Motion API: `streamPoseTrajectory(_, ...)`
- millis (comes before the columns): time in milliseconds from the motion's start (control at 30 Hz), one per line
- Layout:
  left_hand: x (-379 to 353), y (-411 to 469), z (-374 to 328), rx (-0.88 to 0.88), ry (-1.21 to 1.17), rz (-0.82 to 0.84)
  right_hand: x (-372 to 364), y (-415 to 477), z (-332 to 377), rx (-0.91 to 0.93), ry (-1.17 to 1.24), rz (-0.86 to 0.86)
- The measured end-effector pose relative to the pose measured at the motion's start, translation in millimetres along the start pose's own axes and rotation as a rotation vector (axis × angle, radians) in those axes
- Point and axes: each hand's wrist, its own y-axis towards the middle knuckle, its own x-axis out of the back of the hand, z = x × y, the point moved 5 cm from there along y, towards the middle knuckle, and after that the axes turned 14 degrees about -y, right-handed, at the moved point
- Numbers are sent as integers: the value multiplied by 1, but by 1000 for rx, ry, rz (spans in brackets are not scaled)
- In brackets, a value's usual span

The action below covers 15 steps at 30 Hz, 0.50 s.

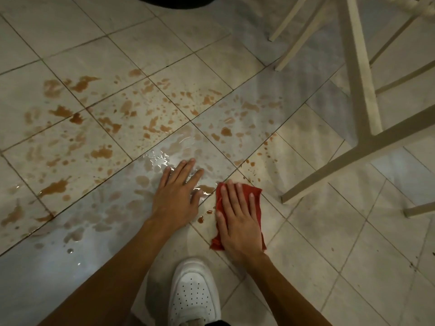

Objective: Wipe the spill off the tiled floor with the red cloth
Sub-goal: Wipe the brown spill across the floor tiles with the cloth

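Observation:
A brown liquid spill [122, 123] lies in many splashes and puddles across the pale tiled floor [329, 231], mostly left and centre. The red cloth [256, 198] lies flat on a tile at centre right. My right hand [237, 220] presses down on the cloth with straight, spread fingers. My left hand [176, 194] rests flat on the wet tile just left of the cloth, fingers straight, beside a small brown puddle [206, 188].
White chair legs and crossbars [360, 95] stand at the right and upper right, one foot close to the cloth. My white shoe [194, 292] is at the bottom centre. A dark round object [174, 1] sits at the top edge.

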Motion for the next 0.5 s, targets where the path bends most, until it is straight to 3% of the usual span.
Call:
streamPoseTrajectory(100, 0, -1, 3, -4, 1, -1, -3, -26, -15, 84, 18, -4)
streamPoseTrajectory(300, -1, -2, 2, -12, -24, -30, 4, 16, -14, -169, 24, 15)
streamPoseTrajectory(500, -1, -2, 4, -8, -9, -12, 0, 2, -8, 102, 2, -26)
